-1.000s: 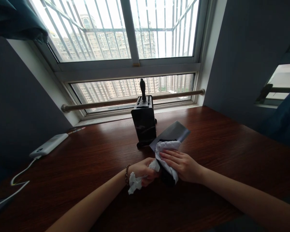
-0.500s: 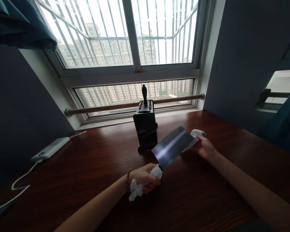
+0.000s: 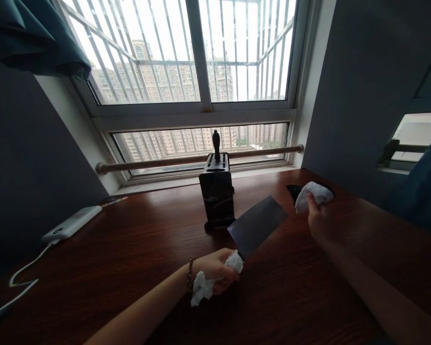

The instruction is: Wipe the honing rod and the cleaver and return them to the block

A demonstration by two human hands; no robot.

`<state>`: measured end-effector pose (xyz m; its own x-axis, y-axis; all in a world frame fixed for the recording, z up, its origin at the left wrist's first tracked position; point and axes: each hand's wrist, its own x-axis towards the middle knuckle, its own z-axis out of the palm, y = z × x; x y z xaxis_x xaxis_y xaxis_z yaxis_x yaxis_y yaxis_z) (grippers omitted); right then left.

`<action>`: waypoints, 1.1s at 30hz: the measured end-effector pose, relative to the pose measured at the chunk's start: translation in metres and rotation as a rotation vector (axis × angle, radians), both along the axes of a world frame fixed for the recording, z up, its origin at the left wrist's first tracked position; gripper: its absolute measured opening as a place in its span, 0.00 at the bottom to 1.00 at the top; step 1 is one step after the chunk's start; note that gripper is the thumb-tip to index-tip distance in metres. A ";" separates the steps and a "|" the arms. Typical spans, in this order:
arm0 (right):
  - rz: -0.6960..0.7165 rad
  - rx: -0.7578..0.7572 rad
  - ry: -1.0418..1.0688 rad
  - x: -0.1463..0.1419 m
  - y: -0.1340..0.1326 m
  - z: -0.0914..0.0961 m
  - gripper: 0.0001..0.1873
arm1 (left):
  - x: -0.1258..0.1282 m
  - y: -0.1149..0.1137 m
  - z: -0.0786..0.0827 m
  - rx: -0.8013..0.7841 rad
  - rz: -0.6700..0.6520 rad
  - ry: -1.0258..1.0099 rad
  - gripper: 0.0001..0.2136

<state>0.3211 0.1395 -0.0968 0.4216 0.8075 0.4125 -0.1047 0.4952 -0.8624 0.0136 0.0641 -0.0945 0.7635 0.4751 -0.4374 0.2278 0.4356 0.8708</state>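
Observation:
My left hand [image 3: 215, 273] is closed round the handle of a cleaver, with white tissue [image 3: 203, 287] wrapped about the handle. The cleaver's broad dark blade [image 3: 256, 226] points up and to the right, above the wooden table [image 3: 129, 249]. My right hand [image 3: 318, 218] is raised to the right of the blade tip, apart from it, pinching a crumpled white tissue [image 3: 314, 194]. A black knife block [image 3: 217, 196] stands just behind the blade, with one dark handle [image 3: 216, 142] sticking up from it.
A white power bank [image 3: 72, 223] with a cable [image 3: 21, 275] lies at the table's left. A wooden rail [image 3: 165, 160] runs along the barred window behind. Grey walls close in on both sides. A dark curtain [image 3: 32, 33] hangs at top left.
My right hand slid the tissue along the blade from the handle end to the tip, then lifted off to the right. The left hand kept its hold on the cleaver.

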 end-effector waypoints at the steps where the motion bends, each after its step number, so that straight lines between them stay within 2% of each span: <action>1: 0.010 0.028 -0.131 -0.007 -0.008 -0.001 0.15 | 0.000 0.000 0.001 -0.008 0.006 0.006 0.14; 3: 0.083 0.095 -0.379 -0.028 -0.025 -0.004 0.03 | 0.000 0.000 0.001 -0.016 0.012 0.009 0.14; 4: 0.145 0.197 -0.673 -0.040 -0.035 -0.006 0.06 | 0.000 0.001 0.001 -0.016 0.010 0.005 0.13; 6: 0.273 0.390 -1.129 -0.062 -0.052 -0.007 0.21 | 0.000 0.002 0.000 -0.015 0.009 -0.010 0.13; 7: 0.343 0.476 -1.284 -0.071 -0.060 -0.007 0.25 | 0.000 0.002 0.000 -0.017 0.014 -0.017 0.13; 9: 0.452 0.596 -1.459 -0.084 -0.072 -0.006 0.26 | 0.000 0.002 0.000 -0.024 0.029 -0.019 0.12; 11: 0.473 0.642 -1.515 -0.087 -0.077 -0.005 0.26 | 0.000 0.001 0.001 -0.021 0.036 -0.014 0.12; 12: 0.441 0.629 -1.513 -0.087 -0.077 -0.005 0.25 | 0.000 0.001 0.002 -0.017 0.034 -0.012 0.12; 16: 0.137 0.434 -1.395 -0.075 -0.065 -0.008 0.25 | 0.001 0.002 0.001 -0.017 0.009 -0.011 0.12; 18: 0.043 0.380 -1.319 -0.070 -0.060 -0.011 0.24 | 0.000 0.003 0.000 -0.016 -0.007 -0.010 0.12; 20: 0.089 0.412 -1.309 -0.070 -0.061 -0.011 0.24 | 0.000 0.004 -0.001 -0.016 -0.018 -0.006 0.12; 24: 0.403 0.585 -1.458 -0.081 -0.073 -0.006 0.26 | -0.002 0.003 -0.005 0.000 -0.016 0.002 0.10; 26: 0.474 0.625 -1.509 -0.087 -0.079 -0.004 0.26 | -0.002 0.003 -0.006 0.019 -0.008 0.013 0.09; 28: 0.436 0.591 -1.522 -0.088 -0.080 -0.004 0.26 | -0.002 0.002 -0.006 0.032 -0.019 0.012 0.09; 31: 0.272 0.471 -1.473 -0.086 -0.077 -0.008 0.27 | -0.001 0.003 -0.005 0.033 -0.061 -0.018 0.10; 33: 0.241 0.457 -1.462 -0.085 -0.076 -0.010 0.27 | -0.001 0.003 -0.005 0.025 -0.079 -0.020 0.11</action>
<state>0.2357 0.0635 -0.1066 -0.6713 0.4897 0.5563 0.5518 0.8314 -0.0660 0.0128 0.0675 -0.0998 0.8075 0.4239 -0.4103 0.2428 0.3951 0.8860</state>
